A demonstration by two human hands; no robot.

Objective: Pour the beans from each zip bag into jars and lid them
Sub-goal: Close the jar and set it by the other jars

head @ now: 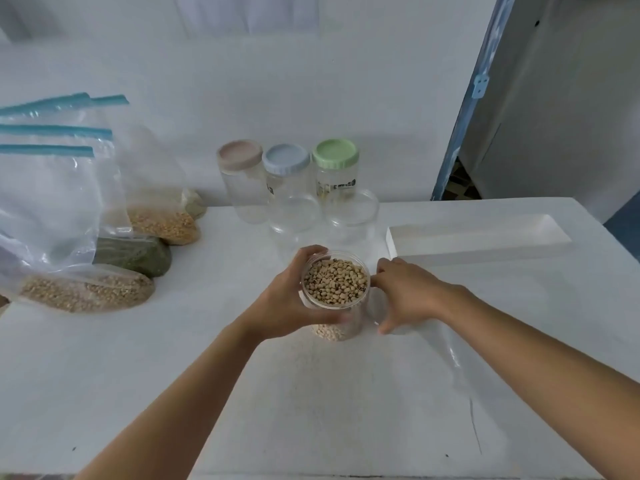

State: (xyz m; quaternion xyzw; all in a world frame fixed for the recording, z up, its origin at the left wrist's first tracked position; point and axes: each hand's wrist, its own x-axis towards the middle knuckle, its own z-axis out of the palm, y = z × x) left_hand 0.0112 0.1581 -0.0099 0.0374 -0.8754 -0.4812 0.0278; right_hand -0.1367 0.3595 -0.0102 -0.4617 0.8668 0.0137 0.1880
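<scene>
An open jar (334,332) stands on the white counter (311,403), near its middle, filled almost to the rim with pale black-eyed beans (335,284) and with no lid on it. The left grip (294,296) has hold of the jar from the left, fingers wrapped round the far wall and thumb across the near wall. The right grip (408,292) sits just right of the jar, spread into a wide C with a fingertip touching the rim and the thumb low by the base. An empty clear bag (460,362) lies flat under that hand and forearm; I cannot tell whether the right grip pinches it or has hold of nothing.

Behind the filled jar stand two empty open jars (294,216), side by side. Behind those are three capped jars in a row, with a pink lid (239,152), a blue lid (285,159) and a green lid (335,154).

At the left edge lie zip bags with blue seals: one of beige beans (86,289) nearest, one of green beans (135,254) behind it, one of yellow beans (162,221) farther back. A long white tray (478,252) lies at the right.
</scene>
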